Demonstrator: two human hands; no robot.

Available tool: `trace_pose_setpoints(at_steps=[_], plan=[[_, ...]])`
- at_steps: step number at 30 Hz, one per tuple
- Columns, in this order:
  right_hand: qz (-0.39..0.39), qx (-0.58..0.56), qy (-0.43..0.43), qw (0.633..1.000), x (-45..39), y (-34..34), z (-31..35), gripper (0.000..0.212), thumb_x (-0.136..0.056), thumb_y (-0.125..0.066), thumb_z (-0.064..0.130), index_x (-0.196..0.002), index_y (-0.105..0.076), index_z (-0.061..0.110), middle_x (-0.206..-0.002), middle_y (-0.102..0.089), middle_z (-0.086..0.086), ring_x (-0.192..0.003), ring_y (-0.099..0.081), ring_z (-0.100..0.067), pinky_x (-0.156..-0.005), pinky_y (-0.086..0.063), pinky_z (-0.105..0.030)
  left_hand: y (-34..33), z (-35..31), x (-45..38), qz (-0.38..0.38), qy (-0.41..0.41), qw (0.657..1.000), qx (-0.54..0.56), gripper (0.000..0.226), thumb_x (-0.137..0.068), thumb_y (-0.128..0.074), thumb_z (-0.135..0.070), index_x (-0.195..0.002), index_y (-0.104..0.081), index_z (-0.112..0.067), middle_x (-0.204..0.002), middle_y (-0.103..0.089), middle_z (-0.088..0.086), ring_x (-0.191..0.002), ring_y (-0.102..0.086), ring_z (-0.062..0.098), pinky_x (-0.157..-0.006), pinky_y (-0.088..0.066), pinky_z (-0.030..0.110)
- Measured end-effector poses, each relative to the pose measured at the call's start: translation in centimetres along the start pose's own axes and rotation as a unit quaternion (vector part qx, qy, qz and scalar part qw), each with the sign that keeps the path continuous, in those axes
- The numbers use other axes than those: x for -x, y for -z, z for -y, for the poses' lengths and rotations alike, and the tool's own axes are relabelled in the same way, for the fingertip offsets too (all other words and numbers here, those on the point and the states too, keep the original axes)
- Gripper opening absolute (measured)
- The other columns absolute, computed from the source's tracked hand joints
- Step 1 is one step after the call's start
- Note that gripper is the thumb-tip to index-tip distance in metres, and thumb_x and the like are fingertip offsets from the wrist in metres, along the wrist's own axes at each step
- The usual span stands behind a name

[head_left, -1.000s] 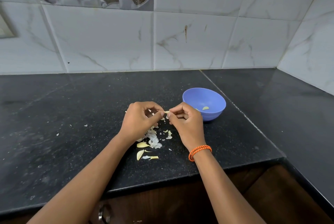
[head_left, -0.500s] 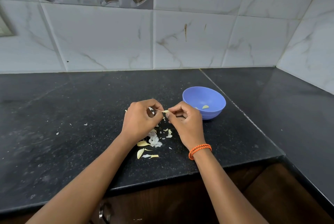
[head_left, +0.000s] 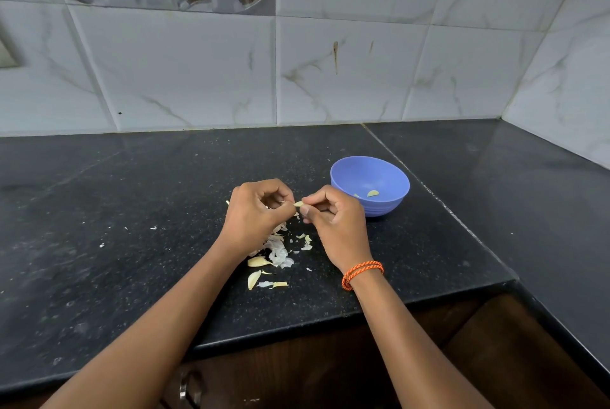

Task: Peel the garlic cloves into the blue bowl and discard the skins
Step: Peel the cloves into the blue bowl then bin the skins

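The dark bench (head_left: 132, 243) fills the view, its front edge running across below both forearms, and the work sits near that edge, right of the middle. Biggest thing on it is the one blue bowl (head_left: 392, 174), standing upright just beyond and to the right of the hands, nearer the right hand than the left. Two pale peeled pieces (head_left: 373, 193) lie in its bottom, one plain, one half hidden behind the rim.

Now the hands. The left hand (head_left: 254, 217) has its fingers curled in, thumb and forefinger pinching at a wisp of skin. The right hand (head_left: 333, 220), with an orange band (head_left: 362, 274) on the wrist, pinches the garlic clove (head_left: 299, 203) itself between thumb and fingertips. One clove in play, held above the bench between the two hands, its long axis roughly level and pointing from one hand to the other. So the pull goes sideways, left hand drawing the skin away along that axis, and the bowl lies a short reach to the right for the drop; the right hand looks best placed for that.

Below the hands, towards the front edge, one heap of white skins (head_left: 277, 252) lies on the bench. Just nearer the edge, two unpeeled cloves (head_left: 254, 278) can be counted, plus a smaller yellowish scrap that may be skin or clove; hard to tell. Tiny flecks are scattered off to the left.
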State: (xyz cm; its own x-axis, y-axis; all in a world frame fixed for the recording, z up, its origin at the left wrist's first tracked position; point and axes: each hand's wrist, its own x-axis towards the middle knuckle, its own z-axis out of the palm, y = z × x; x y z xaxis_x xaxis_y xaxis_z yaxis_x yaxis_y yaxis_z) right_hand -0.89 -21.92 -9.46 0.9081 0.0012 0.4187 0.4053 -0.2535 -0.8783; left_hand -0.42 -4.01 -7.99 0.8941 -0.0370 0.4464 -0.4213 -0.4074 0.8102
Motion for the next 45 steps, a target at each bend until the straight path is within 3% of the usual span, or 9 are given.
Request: trace_pose_setpoints(at_steps=[4,9,14,20,24,29,33,37,45], plan=[[0.014,-0.022,-0.004,1.0,-0.1,0.1,0.1,0.008,-0.093,-0.075,-0.003,-0.094,-0.075,0.005,-0.088,-0.078,-0.004,-0.077,-0.076,-0.016,-0.076,-0.064,-0.031,0.0,0.0,0.0,0.018,0.019,0.999,0.046,0.02,-0.085,-0.075,0.0,-0.075,-0.076,-0.017,-0.072,-0.07,0.009,-0.064,-0.059,0.017,-0.063,-0.049,0.033],[0.022,-0.064,-0.009,0.998,-0.2,0.3,0.0,0.007,-0.093,-0.075,-0.005,-0.095,-0.074,0.001,-0.089,-0.078,-0.01,-0.077,-0.076,-0.02,-0.076,-0.062,-0.028,0.1,-0.3,0.0,0.025,0.031,0.995,0.095,0.008,-0.082,-0.071,-0.01,-0.077,-0.076,-0.014,-0.075,-0.065,0.025,-0.063,-0.053,0.024,-0.062,-0.044,0.036],[0.026,-0.076,-0.007,0.997,-0.2,0.3,-0.1,0.006,-0.093,-0.075,-0.005,-0.097,-0.074,0.0,-0.091,-0.077,-0.012,-0.078,-0.075,-0.022,-0.077,-0.063,-0.029,0.0,-0.1,-0.1,0.023,0.027,0.995,0.094,0.007,-0.082,-0.071,-0.014,-0.078,-0.076,-0.015,-0.075,-0.065,0.025,-0.063,-0.049,0.026,-0.062,-0.041,0.037],[0.027,-0.077,-0.007,0.997,-0.2,0.3,-0.1,0.007,-0.093,-0.074,-0.007,-0.097,-0.074,-0.001,-0.091,-0.077,-0.013,-0.078,-0.075,-0.021,-0.079,-0.063,-0.03,0.1,0.2,-0.1,0.023,0.025,0.995,0.089,0.009,-0.084,-0.073,-0.013,-0.077,-0.076,-0.018,-0.075,-0.067,0.021,-0.062,-0.05,0.024,-0.061,-0.042,0.035],[0.017,-0.096,0.0,0.995,0.0,0.5,0.0,0.007,-0.093,-0.074,-0.007,-0.097,-0.074,-0.002,-0.093,-0.076,-0.013,-0.079,-0.076,-0.022,-0.079,-0.062,-0.029,0.7,0.5,-0.5,-0.01,0.042,0.995,0.088,0.016,-0.091,-0.074,-0.003,-0.077,-0.076,-0.013,-0.07,-0.069,0.008,-0.06,-0.053,0.014,-0.06,-0.044,0.029],[-0.004,-0.058,-0.007,0.998,-0.1,0.2,-0.2,0.007,-0.094,-0.075,-0.003,-0.095,-0.075,0.004,-0.087,-0.078,-0.006,-0.078,-0.077,-0.02,-0.08,-0.065,-0.034,0.8,0.5,-0.5,-0.001,0.023,0.997,0.075,0.008,-0.092,-0.077,-0.01,-0.086,-0.079,-0.016,-0.081,-0.078,0.005,-0.067,-0.067,0.034,-0.064,-0.056,0.044],[-0.014,-0.003,-0.008,1.0,-0.2,0.2,-0.4,0.009,-0.095,-0.075,0.0,-0.093,-0.074,0.008,-0.083,-0.078,0.001,-0.076,-0.077,-0.016,-0.079,-0.066,-0.039,0.6,0.4,-0.3,0.035,0.007,0.999,0.007,0.021,-0.09,-0.075,-0.012,-0.102,-0.081,-0.029,-0.096,-0.081,-0.008,-0.076,-0.073,0.019,-0.078,-0.062,0.044],[-0.017,0.017,-0.014,1.0,-0.3,0.1,-0.4,0.01,-0.094,-0.075,0.0,-0.089,-0.073,0.009,-0.08,-0.077,0.002,-0.073,-0.076,-0.016,-0.077,-0.066,-0.045,0.6,0.1,0.0,0.033,-0.009,0.999,-0.028,0.01,-0.088,-0.073,-0.027,-0.089,-0.081,-0.032,-0.087,-0.079,-0.006,-0.075,-0.072,0.022,-0.076,-0.06,0.053],[-0.007,0.05,0.0,0.999,-0.1,-0.1,-0.2,0.013,-0.093,-0.075,0.0,-0.087,-0.073,0.011,-0.08,-0.075,0.005,-0.075,-0.075,-0.014,-0.077,-0.065,-0.044,0.2,-0.2,0.2,-0.005,-0.019,0.993,-0.115,0.011,-0.085,-0.068,-0.033,-0.078,-0.075,-0.036,-0.082,-0.076,-0.015,-0.074,-0.07,0.013,-0.071,-0.06,0.045]])
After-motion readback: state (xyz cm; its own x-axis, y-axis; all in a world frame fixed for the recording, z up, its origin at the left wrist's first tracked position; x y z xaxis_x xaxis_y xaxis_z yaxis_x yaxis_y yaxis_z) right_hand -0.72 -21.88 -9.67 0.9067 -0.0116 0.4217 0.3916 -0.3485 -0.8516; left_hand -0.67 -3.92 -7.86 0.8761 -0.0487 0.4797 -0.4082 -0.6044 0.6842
